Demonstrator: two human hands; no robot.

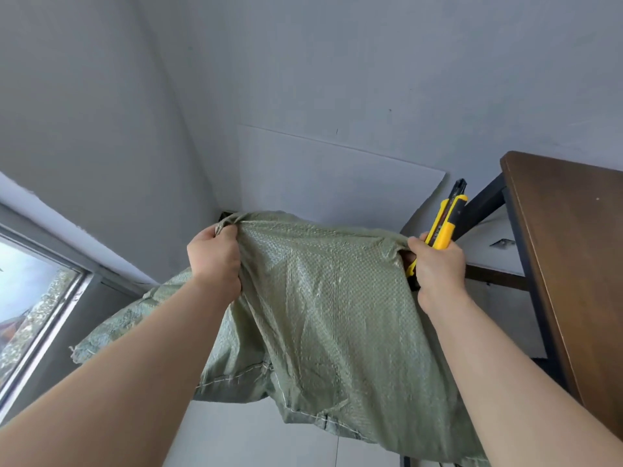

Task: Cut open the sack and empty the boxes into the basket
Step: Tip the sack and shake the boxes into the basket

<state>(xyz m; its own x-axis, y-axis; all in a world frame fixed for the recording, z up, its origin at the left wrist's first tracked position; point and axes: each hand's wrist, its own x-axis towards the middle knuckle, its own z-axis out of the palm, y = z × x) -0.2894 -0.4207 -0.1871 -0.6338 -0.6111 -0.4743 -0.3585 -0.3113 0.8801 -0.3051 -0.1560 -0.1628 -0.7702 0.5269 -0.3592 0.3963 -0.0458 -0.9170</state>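
Sack (330, 315) is up in the air, stretched left-right between two fists. Left hand (214, 261) bunches one corner, right hand (436, 267) clenches the other plus the yellow knife (445, 224), tip pointing up, away from the cloth. No basket in sight.

The left hand (215, 261) and right hand (438, 267) are bare; the left forearm (135, 365) and right forearm (505, 365) are uncovered along all of their visible length.

1 sack (330, 298), 1 util. knife (445, 224), 2 hands – L hand (214, 261), R hand (438, 267); 1 table (573, 247), 1 window (30, 298).
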